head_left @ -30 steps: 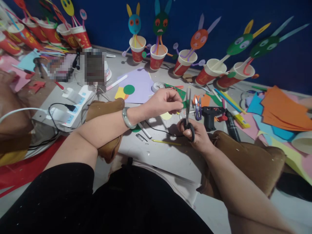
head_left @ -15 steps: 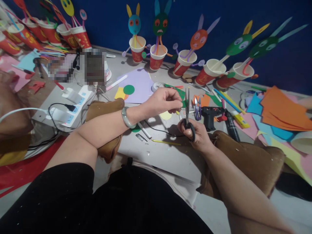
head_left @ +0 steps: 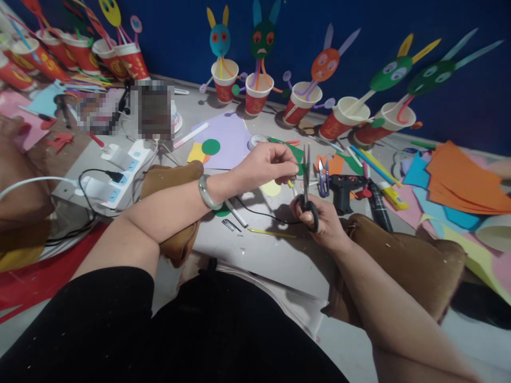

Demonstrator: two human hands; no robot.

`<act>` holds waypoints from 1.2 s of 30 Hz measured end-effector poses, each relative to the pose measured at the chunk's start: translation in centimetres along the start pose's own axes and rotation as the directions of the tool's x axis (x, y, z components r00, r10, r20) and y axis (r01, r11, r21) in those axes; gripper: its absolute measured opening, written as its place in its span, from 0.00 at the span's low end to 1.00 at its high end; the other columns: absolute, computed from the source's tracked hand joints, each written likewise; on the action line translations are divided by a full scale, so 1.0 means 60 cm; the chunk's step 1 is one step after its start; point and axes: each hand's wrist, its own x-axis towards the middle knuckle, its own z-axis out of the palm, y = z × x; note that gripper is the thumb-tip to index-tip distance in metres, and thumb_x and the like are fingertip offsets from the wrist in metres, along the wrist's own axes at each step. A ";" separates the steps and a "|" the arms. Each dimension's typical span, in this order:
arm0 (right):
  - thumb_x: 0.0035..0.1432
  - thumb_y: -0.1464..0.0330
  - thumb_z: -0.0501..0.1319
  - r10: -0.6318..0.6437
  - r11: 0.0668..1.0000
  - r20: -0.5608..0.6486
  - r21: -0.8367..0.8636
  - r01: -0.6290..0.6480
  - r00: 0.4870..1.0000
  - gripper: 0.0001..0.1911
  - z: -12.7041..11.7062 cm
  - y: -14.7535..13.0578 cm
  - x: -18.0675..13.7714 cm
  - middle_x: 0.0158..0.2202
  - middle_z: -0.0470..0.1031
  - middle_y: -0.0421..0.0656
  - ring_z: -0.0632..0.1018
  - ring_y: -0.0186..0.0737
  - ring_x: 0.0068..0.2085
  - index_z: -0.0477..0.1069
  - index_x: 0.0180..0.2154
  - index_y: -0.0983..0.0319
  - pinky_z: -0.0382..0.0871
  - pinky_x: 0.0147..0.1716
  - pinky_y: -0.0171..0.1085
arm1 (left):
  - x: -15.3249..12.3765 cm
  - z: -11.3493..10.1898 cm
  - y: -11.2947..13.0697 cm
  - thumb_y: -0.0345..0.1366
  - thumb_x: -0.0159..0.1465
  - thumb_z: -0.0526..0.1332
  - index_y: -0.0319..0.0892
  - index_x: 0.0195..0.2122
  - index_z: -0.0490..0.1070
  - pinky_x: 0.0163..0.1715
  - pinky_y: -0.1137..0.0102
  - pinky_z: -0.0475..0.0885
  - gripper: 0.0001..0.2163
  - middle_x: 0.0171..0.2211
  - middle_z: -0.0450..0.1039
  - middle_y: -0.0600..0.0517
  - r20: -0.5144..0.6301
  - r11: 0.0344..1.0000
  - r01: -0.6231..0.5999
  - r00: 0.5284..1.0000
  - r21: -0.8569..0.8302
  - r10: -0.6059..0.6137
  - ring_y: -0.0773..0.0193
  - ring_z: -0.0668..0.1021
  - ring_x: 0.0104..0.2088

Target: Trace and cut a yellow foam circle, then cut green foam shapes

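Note:
My left hand (head_left: 267,166) pinches a small green paper piece (head_left: 302,169) above the grey table (head_left: 263,255). My right hand (head_left: 319,219) is closed through the black handles of a pair of scissors (head_left: 306,183). The blades point up and away, and they meet the green piece at its right edge. A pale bangle (head_left: 208,192) circles my left wrist. Both forearms rest on brown cushions (head_left: 403,266).
Red paper cups with paper animal faces (head_left: 259,88) line the blue wall. A black glue gun (head_left: 346,187), small purple snips (head_left: 324,175), coloured straws (head_left: 373,165), a lilac sheet (head_left: 227,137), orange and blue paper (head_left: 463,183) and a power strip (head_left: 120,175) with cables lie around.
The scissor blades have closed a little on the green piece. My left hand has crept slightly right and up with it.

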 end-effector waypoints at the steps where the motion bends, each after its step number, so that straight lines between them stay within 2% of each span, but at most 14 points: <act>1: 0.50 0.27 0.61 -0.001 1.000 -0.001 0.004 0.001 1.000 0.40 0.000 -0.001 0.000 0.24 0.68 0.41 0.67 0.40 0.29 0.64 0.23 0.58 0.59 0.30 0.40 | 0.000 0.000 0.000 0.20 0.62 0.65 0.38 0.25 0.69 0.26 0.76 0.70 0.11 0.21 0.73 0.57 0.008 1.000 -0.001 1.000 -0.001 0.001 0.76 0.74 0.21; 7: 0.51 0.29 0.63 -0.024 0.999 0.006 0.040 0.023 1.000 0.39 0.002 -0.001 0.000 0.24 0.69 0.41 0.66 0.38 0.27 0.64 0.24 0.58 0.60 0.30 0.40 | 0.001 0.001 -0.004 0.20 0.60 0.66 0.38 0.23 0.69 0.25 0.77 0.70 0.11 0.19 0.72 0.58 0.045 1.000 0.000 0.999 -0.016 0.001 0.77 0.73 0.21; 13: 0.50 0.27 0.63 -0.023 0.999 0.002 0.045 0.023 1.000 0.40 0.000 0.002 0.001 0.24 0.68 0.41 0.66 0.38 0.28 0.64 0.23 0.58 0.60 0.30 0.40 | 0.000 0.000 -0.005 0.24 0.60 0.69 0.38 0.24 0.69 0.27 0.76 0.72 0.11 0.21 0.73 0.57 0.045 1.000 0.004 0.999 -0.020 -0.003 0.75 0.74 0.22; 22: 0.55 0.30 0.61 -0.047 0.999 0.012 0.015 0.047 0.999 0.38 -0.002 0.007 0.000 0.24 0.67 0.41 0.66 0.40 0.29 0.63 0.23 0.58 0.59 0.31 0.40 | 0.002 -0.003 -0.007 0.26 0.59 0.71 0.39 0.24 0.68 0.26 0.77 0.71 0.12 0.20 0.72 0.58 0.056 1.000 -0.021 0.998 -0.002 0.021 0.76 0.74 0.22; 29: 0.54 0.28 0.60 -0.034 0.999 0.021 0.018 0.034 0.999 0.39 -0.001 0.005 0.000 0.24 0.66 0.42 0.66 0.41 0.30 0.62 0.24 0.58 0.59 0.30 0.40 | 0.002 -0.004 -0.005 0.23 0.62 0.65 0.39 0.25 0.69 0.26 0.77 0.70 0.10 0.21 0.73 0.57 0.039 0.999 -0.030 0.999 0.026 0.029 0.76 0.74 0.22; 36: 0.52 0.27 0.60 -0.023 1.000 0.011 0.004 0.023 1.000 0.40 -0.001 0.006 -0.001 0.24 0.67 0.42 0.67 0.42 0.30 0.62 0.23 0.58 0.60 0.30 0.41 | -0.001 -0.004 -0.002 0.22 0.62 0.64 0.38 0.26 0.69 0.27 0.77 0.70 0.09 0.21 0.74 0.57 0.016 0.998 -0.042 0.999 0.039 0.042 0.76 0.74 0.22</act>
